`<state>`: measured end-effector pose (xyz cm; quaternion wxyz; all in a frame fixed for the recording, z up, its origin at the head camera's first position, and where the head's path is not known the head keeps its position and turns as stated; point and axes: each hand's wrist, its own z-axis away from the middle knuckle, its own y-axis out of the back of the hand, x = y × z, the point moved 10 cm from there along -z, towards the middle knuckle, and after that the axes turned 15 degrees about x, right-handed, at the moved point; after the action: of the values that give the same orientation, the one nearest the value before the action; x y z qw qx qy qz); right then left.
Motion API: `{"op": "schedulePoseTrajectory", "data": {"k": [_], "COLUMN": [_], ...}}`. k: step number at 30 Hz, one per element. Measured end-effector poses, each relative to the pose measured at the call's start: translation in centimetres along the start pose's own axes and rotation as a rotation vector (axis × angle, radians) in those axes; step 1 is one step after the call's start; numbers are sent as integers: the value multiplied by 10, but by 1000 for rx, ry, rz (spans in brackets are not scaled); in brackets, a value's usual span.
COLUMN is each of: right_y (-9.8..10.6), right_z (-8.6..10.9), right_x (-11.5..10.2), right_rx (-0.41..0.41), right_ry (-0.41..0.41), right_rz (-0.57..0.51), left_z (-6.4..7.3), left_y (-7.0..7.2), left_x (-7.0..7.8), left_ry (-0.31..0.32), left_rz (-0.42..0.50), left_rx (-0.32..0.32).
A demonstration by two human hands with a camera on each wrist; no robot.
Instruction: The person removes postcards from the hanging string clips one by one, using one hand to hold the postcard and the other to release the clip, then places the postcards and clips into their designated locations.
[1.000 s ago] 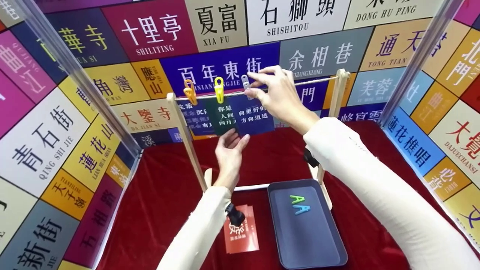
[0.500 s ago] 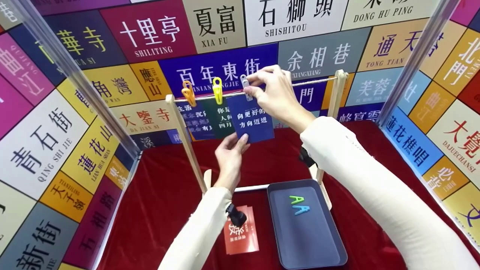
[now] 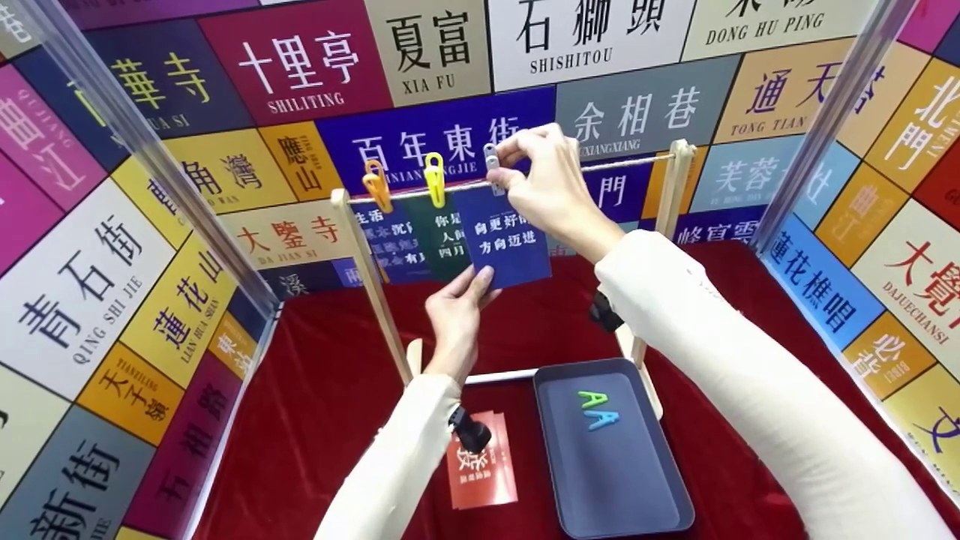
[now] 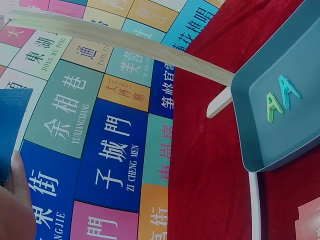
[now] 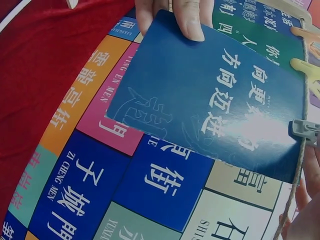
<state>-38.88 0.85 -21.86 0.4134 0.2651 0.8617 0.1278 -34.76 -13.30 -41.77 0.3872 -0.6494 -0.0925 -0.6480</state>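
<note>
A blue card (image 3: pixel 514 259) with white writing hangs at the rope (image 3: pixel 630 160) of a wooden stand. My left hand (image 3: pixel 451 319) pinches its lower left corner, thumb on the printed face. At the card's top edge is a grey clothespin (image 3: pixel 492 161), which my right hand (image 3: pixel 551 176) pinches by its upper end. In the right wrist view the clothespin (image 5: pixel 305 129) overlaps the card's edge at the rope. To the left hang a green card (image 3: pixel 441 244) beneath a yellow clothespin (image 3: pixel 435 180) and a dark blue card (image 3: pixel 386 244) beneath an orange clothespin (image 3: pixel 377 186); the blue card partly covers the green one.
On the red cloth (image 3: pixel 322 420) stands a dark grey tray (image 3: pixel 622 510) holding a green clothespin (image 3: pixel 592 399) and a blue clothespin (image 3: pixel 601 420). Red cards (image 3: pixel 484 480) lie left of it. The stand's wooden posts (image 3: pixel 371 281) rise on both sides, before a patterned wall.
The blue card has come from behind the green card to in front of it and sits slightly lower. My left thumb now lies on its face. The right hand stays at the grey clothespin.
</note>
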Motion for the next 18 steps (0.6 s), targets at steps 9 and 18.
{"op": "schedulePoseTrajectory", "data": {"k": [9,18], "right_y": [4,10], "right_z": [-1,-2], "right_x": [-6,-10], "right_rx": [42,117], "right_ry": [37,74], "right_rz": [-7,-42], "left_z": [2,5], "left_y": [4,4], "left_x": [-2,2], "left_ry": [5,-7], "left_rz": [-6,-5], "left_rx": [6,8]}}
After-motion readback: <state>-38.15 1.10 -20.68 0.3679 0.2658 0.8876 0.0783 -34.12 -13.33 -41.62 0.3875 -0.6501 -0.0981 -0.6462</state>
